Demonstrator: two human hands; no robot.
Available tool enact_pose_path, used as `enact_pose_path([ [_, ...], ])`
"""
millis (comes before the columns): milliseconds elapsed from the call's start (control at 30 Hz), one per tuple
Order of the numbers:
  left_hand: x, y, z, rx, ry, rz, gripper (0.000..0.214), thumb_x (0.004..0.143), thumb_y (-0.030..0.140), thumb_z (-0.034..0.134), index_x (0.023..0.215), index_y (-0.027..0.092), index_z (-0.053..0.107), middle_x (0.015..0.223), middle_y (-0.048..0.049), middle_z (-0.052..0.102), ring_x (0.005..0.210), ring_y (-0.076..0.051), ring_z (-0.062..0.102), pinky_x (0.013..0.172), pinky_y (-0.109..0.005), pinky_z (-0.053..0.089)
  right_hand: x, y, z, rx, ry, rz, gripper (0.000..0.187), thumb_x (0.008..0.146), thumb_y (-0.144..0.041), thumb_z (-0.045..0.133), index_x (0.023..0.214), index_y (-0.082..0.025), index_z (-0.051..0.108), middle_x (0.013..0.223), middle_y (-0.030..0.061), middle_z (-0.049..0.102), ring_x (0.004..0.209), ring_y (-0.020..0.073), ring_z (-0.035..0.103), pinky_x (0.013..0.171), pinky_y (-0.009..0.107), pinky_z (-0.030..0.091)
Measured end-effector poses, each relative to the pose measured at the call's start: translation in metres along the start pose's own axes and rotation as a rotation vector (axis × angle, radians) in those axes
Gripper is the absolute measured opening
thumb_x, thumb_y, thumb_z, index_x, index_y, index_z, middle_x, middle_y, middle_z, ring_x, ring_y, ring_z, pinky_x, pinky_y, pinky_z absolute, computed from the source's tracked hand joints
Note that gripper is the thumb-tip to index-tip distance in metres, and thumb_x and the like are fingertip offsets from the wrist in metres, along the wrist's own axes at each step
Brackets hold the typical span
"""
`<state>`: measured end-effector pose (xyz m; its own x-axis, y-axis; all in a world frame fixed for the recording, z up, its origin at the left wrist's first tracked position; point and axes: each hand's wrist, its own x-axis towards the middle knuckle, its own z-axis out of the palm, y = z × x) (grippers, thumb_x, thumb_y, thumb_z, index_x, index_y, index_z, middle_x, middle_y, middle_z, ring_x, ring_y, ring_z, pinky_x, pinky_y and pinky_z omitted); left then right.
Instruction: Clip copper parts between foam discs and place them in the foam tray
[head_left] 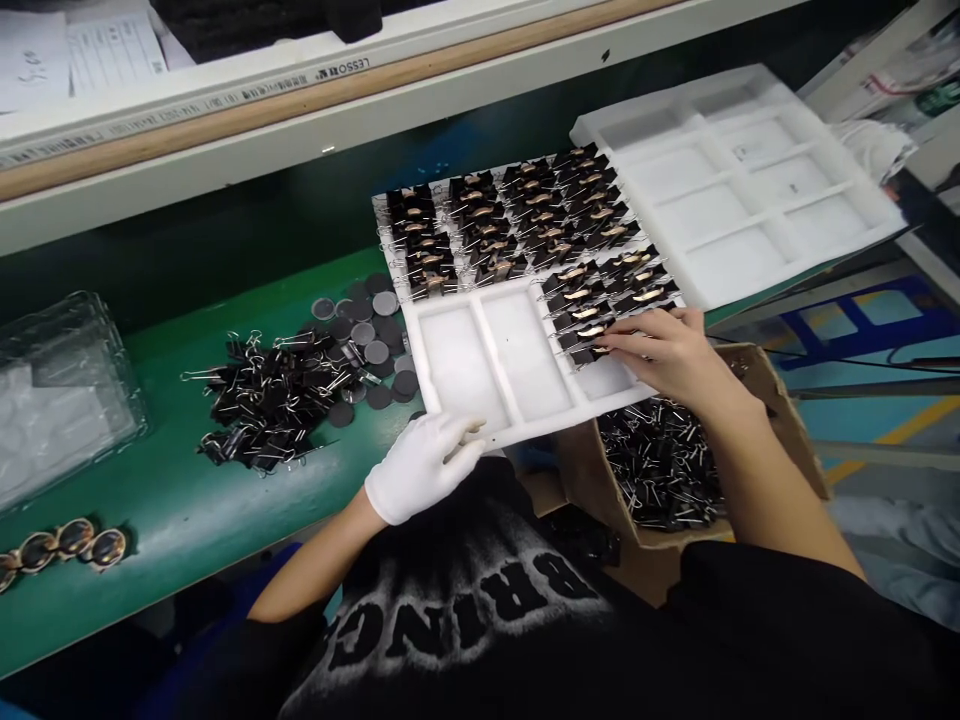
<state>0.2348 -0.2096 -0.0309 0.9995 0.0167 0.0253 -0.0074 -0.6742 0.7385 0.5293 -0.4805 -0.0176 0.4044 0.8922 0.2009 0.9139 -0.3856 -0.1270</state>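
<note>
A white foam tray (pixel 491 370) lies tilted at the green table's front edge. Rows of black binder clips (pixel 540 215), each with a thin gold-coloured piece in its jaws, fill its far and right compartments. In a white glove, my left hand (pixel 427 465) is closed around the tray's near-left corner, some fingers hidden. My bare right hand (pixel 660 355) reaches over the near-right compartment, its fingertips pinched on a binder clip (pixel 592 333) at the end of a row. Two near compartments of the tray show bare white foam.
Left of the tray lie a heap of binder clips (pixel 281 395) and several dark round discs (pixel 375 340). Sunglasses (pixel 75 540) and a clear plastic tray (pixel 64 400) sit further left. A second foam tray (pixel 739 190) lies right; a cardboard box (pixel 787 430) of clips stands below.
</note>
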Motion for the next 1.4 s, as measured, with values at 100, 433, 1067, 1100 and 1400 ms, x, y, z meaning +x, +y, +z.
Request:
enact_pose_path([
  [100, -0.003, -0.002, 0.001, -0.007, -0.007, 0.016, 0.030, 0.107, 0.036, 0.050, 0.122, 0.019, 0.068, 0.111, -0.0084, 0.079, 0.102, -0.024, 0.075, 0.090, -0.039, 0.056, -0.002, 0.003, 0.000, -0.073, 0.021, -0.008, 0.032, 0.111, -0.033, 0.050, 0.104, -0.029, 0.080, 0.111, 0.0056, 0.079, 0.097, 0.0208, 0.070, 0.083, 0.040, 0.036],
  [433, -0.068, -0.008, -0.030, 0.252, 0.427, -0.043, 0.026, 0.103, 0.030, 0.056, 0.126, 0.021, 0.065, 0.115, -0.0077, 0.078, 0.103, -0.021, 0.074, 0.091, -0.036, 0.056, 0.008, -0.092, -0.003, 0.016, 0.313, -0.202, 0.044, 0.092, -0.019, 0.075, 0.133, -0.030, 0.063, 0.115, 0.0134, 0.076, 0.099, 0.0326, 0.074, 0.084, 0.047, 0.048],
  [1067, -0.296, -0.138, -0.105, 0.566, 1.237, -1.588, 0.061, 0.101, 0.052, 0.056, 0.143, 0.008, 0.051, 0.143, -0.0251, 0.052, 0.137, -0.041, 0.049, 0.115, -0.055, 0.041, 0.069, -0.249, 0.072, -0.087, -0.011, -0.461, 0.030, 0.110, -0.029, 0.046, 0.098, -0.016, 0.070, 0.101, 0.0116, 0.073, 0.099, 0.0345, 0.058, 0.082, 0.049, 0.030],
  [1100, -0.289, -0.136, -0.097, 0.557, 1.188, -1.580, 0.064, 0.095, 0.054, 0.065, 0.141, 0.011, 0.054, 0.139, -0.0233, 0.055, 0.135, -0.042, 0.051, 0.114, -0.056, 0.041, 0.068, -0.250, 0.071, -0.088, -0.015, -0.460, 0.029, 0.110, -0.028, 0.045, 0.100, -0.015, 0.069, 0.100, 0.0115, 0.073, 0.099, 0.0348, 0.058, 0.082, 0.049, 0.030],
  [1400, -0.258, -0.115, -0.095, 0.305, 0.946, -1.363, 0.047, 0.075, 0.041, 0.082, 0.113, 0.021, 0.062, 0.114, -0.0101, 0.071, 0.110, -0.029, 0.068, 0.101, -0.041, 0.053, 0.071, -0.248, 0.076, 0.199, -0.033, -0.456, 0.031, 0.112, -0.036, 0.047, 0.096, -0.016, 0.065, 0.082, 0.0068, 0.070, 0.080, 0.0266, 0.064, 0.073, 0.043, 0.038],
])
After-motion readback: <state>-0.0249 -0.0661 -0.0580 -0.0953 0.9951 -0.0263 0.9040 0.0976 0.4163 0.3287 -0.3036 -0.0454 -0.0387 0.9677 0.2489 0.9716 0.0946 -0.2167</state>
